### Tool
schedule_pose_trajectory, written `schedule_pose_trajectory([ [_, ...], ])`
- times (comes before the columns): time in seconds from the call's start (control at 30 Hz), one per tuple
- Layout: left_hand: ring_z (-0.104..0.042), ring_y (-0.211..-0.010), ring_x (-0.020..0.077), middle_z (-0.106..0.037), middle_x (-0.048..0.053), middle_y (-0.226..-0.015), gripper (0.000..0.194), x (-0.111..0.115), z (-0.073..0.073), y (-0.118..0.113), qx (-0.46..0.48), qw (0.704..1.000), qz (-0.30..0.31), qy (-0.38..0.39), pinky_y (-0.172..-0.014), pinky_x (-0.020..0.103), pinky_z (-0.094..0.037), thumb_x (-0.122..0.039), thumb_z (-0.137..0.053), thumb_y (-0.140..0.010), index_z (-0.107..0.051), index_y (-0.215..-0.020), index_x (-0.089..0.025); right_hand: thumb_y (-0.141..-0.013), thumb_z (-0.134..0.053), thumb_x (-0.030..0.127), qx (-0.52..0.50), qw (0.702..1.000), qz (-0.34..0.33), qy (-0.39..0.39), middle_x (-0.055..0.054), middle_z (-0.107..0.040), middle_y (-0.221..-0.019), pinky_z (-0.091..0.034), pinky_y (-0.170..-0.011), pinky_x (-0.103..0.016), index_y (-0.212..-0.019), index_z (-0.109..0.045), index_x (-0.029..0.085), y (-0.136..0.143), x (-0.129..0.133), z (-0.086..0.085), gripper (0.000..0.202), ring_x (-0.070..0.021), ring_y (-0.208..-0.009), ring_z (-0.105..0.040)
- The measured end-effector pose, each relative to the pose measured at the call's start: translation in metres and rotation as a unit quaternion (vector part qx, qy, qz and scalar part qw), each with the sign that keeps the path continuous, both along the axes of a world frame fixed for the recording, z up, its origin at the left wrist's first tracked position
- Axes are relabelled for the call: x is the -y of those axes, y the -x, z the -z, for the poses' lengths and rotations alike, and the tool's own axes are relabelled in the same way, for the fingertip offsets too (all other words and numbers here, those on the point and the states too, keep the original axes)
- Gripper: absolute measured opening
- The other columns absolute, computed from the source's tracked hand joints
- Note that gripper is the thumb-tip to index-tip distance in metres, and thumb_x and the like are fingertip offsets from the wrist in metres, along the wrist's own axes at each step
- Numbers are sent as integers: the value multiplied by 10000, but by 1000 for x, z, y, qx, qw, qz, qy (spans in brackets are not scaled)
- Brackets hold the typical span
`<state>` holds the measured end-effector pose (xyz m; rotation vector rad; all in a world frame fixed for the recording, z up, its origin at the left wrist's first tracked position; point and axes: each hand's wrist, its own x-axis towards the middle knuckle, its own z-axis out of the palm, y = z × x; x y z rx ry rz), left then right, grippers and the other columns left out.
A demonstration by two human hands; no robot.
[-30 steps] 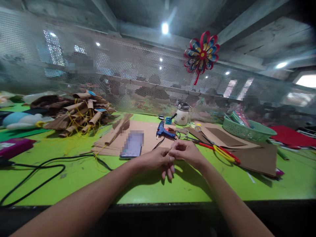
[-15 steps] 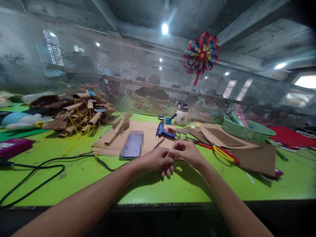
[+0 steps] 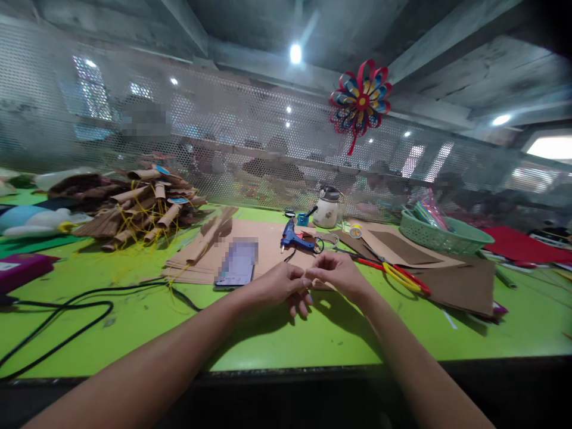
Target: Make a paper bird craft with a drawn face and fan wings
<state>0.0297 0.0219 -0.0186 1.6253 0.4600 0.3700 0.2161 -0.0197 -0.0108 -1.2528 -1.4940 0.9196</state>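
My left hand (image 3: 285, 287) and my right hand (image 3: 338, 276) meet above the green table (image 3: 304, 342), fingertips pinched close together. Whatever lies between the fingers, if anything, is too small to make out. The lower fingers of my left hand hang loosely curled. Just beyond the hands a blue glue gun (image 3: 295, 239) rests on a stack of brown paper sheets (image 3: 266, 229). A phone (image 3: 236, 265) lies on the paper to the left of the glue gun. To the right are scissors with red and yellow handles (image 3: 402, 279).
A heap of rolled brown paper pieces with yellow string (image 3: 147, 205) lies at the left. Black cable (image 3: 89, 302) loops across the left side. Toward the back stand a white jar (image 3: 326, 208) and a green basket (image 3: 447, 235). Brown card (image 3: 465, 283) lies at the right.
The view has shifted slightly, so the surroundings sit a little further left. Both hands stay pinched together in nearly the same pose; the right fingers have moved very slightly.
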Motion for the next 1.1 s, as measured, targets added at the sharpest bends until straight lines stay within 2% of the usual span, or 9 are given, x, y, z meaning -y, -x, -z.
schedule_pose_trajectory([
  [0.17,-685,-573,178,-705,108,-712,335,0,0,-1,10,1000,7,3,-483,256,-493,-436,-608,-907,-588,-804,-118,-698,-804,373,-28,999,-21,21,5,-654,-623,-472,-584,-270,-694,-635,184,2,3,-2,254,-120,-568,-590],
  [0.37,-696,-593,181,-707,100,-734,305,-7,3,-3,27,999,14,15,-485,255,-494,-408,-614,-904,-628,-891,-104,-739,-783,434,-56,993,-80,60,-25,-683,-740,-500,-687,-298,-782,-686,175,-3,4,-2,280,-129,-663,-616],
  [0.6,-700,-608,178,-721,103,-760,383,-6,1,0,25,999,-1,20,-495,252,-496,-476,-691,-838,-640,-889,-100,-742,-787,410,-57,995,-69,51,-4,-638,-653,-421,-572,-245,-732,-680,162,-3,3,1,270,-97,-572,-536],
  [0.83,-657,-521,146,-704,89,-648,401,-8,-1,-1,7,998,-53,19,-445,227,-457,-485,-744,-788,-616,-729,-110,-705,-795,435,-61,997,-23,34,15,-581,-601,-401,-523,-245,-693,-667,168,0,0,1,296,-94,-526,-482],
  [0.93,-627,-472,131,-680,74,-596,360,-8,3,-3,8,997,-73,13,-429,225,-449,-433,-728,-818,-612,-710,-110,-729,-774,445,-53,997,-40,43,7,-585,-597,-363,-505,-235,-679,-675,160,2,2,-1,305,-89,-522,-472],
  [1.1,-634,-477,134,-679,76,-614,305,-4,1,-3,6,998,-67,6,-410,212,-433,-383,-654,-867,-636,-761,-98,-742,-770,435,-42,995,-75,59,-5,-608,-595,-304,-495,-233,-680,-704,151,2,5,-3,298,-86,-517,-460],
])
